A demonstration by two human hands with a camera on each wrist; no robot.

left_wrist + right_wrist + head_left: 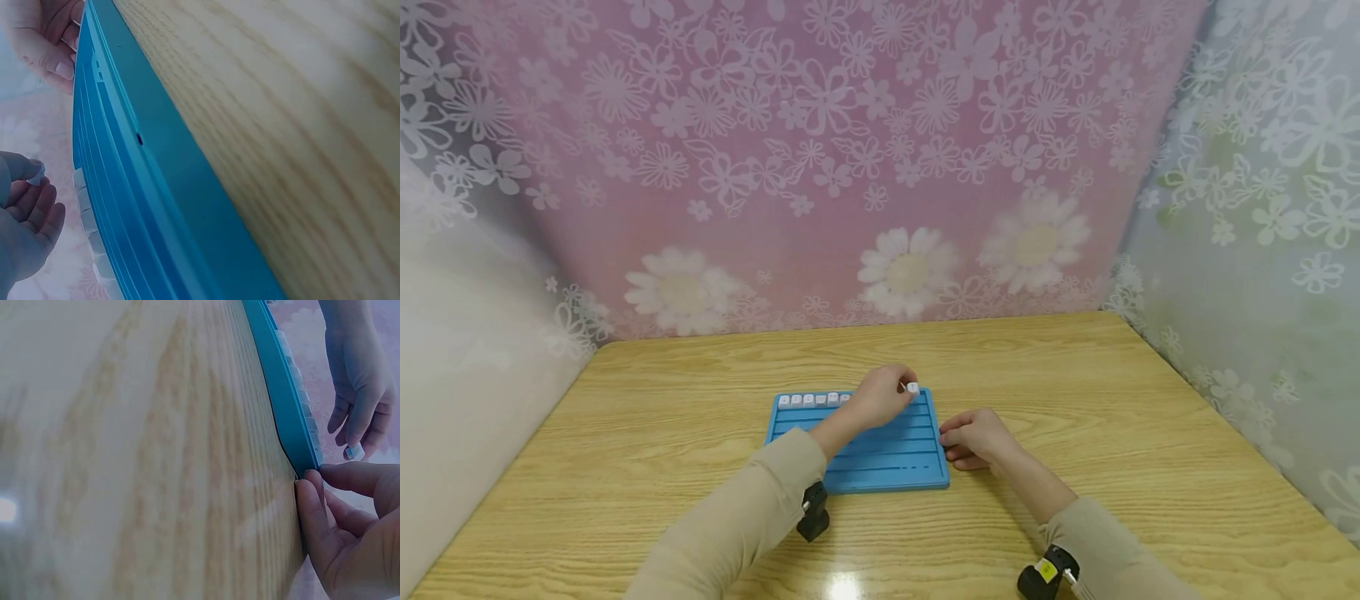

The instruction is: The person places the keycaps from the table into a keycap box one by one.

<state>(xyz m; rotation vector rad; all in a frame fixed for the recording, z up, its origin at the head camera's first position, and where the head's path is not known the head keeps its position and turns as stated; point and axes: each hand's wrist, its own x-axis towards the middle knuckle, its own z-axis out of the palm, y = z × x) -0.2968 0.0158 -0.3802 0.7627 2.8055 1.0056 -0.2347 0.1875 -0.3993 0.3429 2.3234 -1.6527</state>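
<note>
A blue tray [880, 461] with ridged rows lies flat on the table. White keycaps [808, 401] with dark marks stand along its far row, starting from the left end; my left hand hides part of that row. Between thumb and fingertips my left hand [880, 398] pinches a single white keycap [913, 388], held over the tray's far right corner. In the right wrist view this keycap [354, 452] shows clear of the tray's row. My right hand [979, 440] is at the tray's right side, its thumb and fingers [312, 506] gripping the edge.
The wood-grain table [1045, 367] extends around the tray on all sides. Behind it hangs a pink flowered cloth [820, 183], with pale flowered cloth [1262, 250] on the right. Black wrist cameras [813, 511] are strapped over both sleeves.
</note>
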